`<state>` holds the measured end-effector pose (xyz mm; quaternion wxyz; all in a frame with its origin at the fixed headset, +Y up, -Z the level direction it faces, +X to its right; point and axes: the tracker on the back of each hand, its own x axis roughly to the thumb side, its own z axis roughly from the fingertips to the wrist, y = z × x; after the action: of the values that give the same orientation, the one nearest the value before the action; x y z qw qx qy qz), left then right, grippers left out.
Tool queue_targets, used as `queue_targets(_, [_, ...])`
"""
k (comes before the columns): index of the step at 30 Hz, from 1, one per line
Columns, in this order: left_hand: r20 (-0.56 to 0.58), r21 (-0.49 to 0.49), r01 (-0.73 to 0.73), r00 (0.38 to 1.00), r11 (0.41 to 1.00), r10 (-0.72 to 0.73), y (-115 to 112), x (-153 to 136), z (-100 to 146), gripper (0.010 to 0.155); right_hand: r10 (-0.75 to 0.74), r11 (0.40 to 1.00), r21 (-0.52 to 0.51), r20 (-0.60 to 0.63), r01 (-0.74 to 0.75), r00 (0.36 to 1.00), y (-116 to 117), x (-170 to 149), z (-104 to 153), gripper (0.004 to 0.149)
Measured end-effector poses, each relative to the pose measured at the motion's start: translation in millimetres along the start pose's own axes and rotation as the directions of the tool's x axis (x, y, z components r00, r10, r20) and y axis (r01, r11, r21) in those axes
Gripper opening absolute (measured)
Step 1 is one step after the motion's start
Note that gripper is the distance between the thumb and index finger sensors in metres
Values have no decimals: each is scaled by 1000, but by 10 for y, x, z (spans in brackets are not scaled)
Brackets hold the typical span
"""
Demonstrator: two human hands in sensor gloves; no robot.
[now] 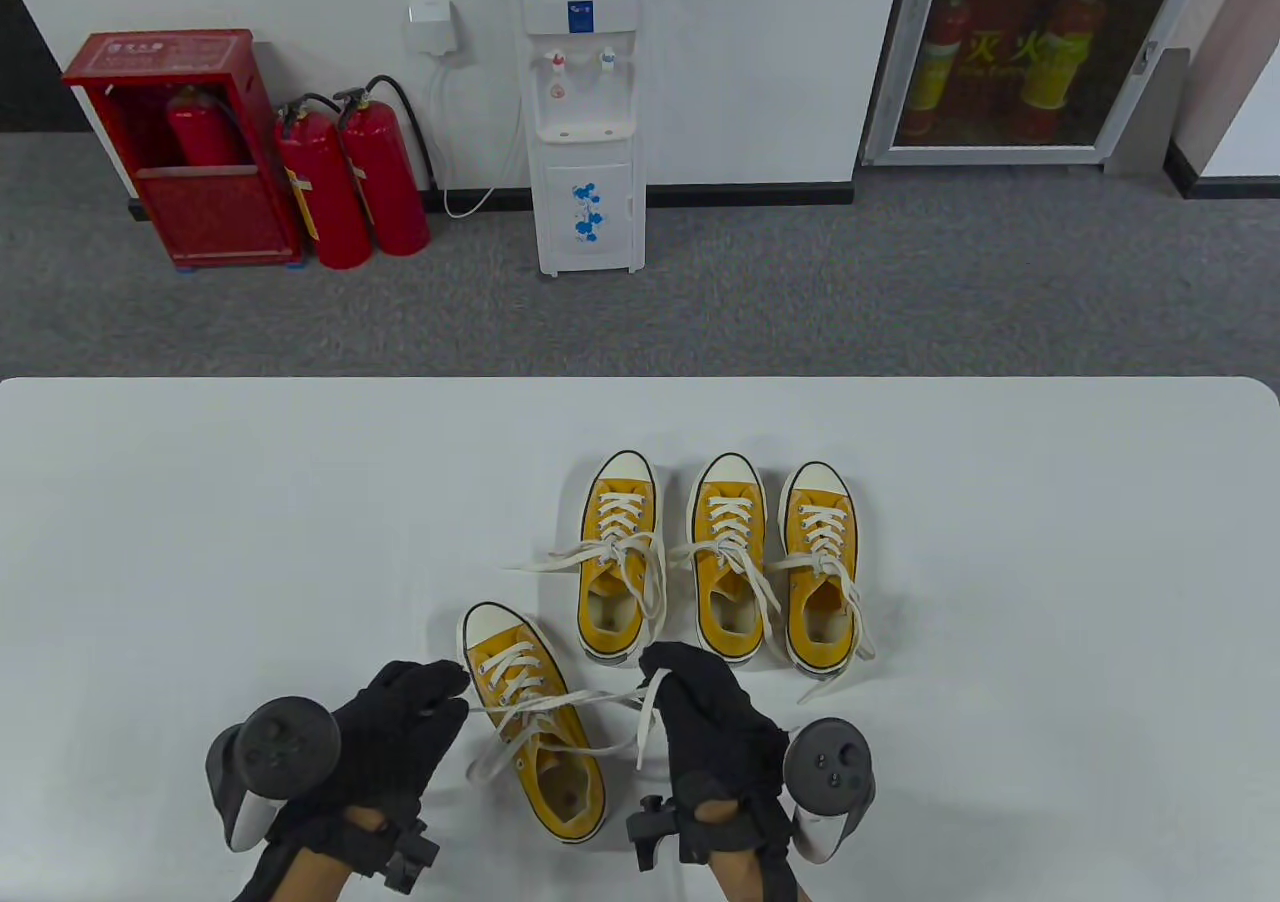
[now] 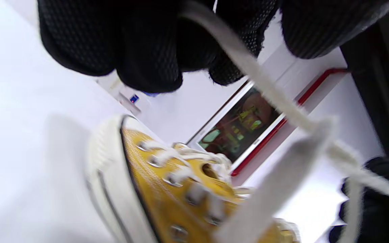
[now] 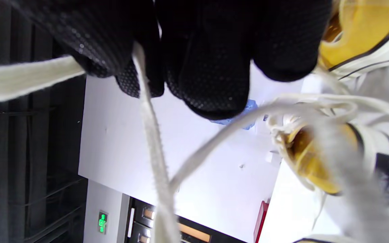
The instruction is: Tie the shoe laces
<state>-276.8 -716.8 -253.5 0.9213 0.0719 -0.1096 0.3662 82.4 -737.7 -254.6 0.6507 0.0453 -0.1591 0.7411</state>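
A yellow canvas shoe (image 1: 532, 717) with a white toe cap lies near the table's front edge, between my two hands. My left hand (image 1: 432, 694) pinches one white lace (image 1: 490, 708) at the shoe's left side. My right hand (image 1: 668, 670) grips the other lace (image 1: 610, 694), pulled taut to the right with its end hanging down. In the left wrist view the lace (image 2: 265, 91) runs from my curled fingers (image 2: 147, 50) over the shoe (image 2: 167, 189). In the right wrist view my curled fingers (image 3: 208, 60) hold the lace (image 3: 154, 141).
Three more yellow shoes (image 1: 618, 554), (image 1: 727, 554), (image 1: 822, 564) stand side by side behind, toes away, their white laces loose on the white table (image 1: 200, 542). Beyond the table's far edge are grey carpet, a water dispenser (image 1: 585, 112) and red extinguishers (image 1: 350, 177).
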Motion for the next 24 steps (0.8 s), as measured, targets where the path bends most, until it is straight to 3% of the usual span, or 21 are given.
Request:
queue_targets(7, [-58,21,157,986,987,-156,157,-80,-6,42,18,999,-27,-47,-19,999,-94,-101,-55,42])
queue_targets(24, [-252,116,145,961,983,-112,456,-413,22,31,209,952,-199,-137,-234,968,-476,-162,-184,40])
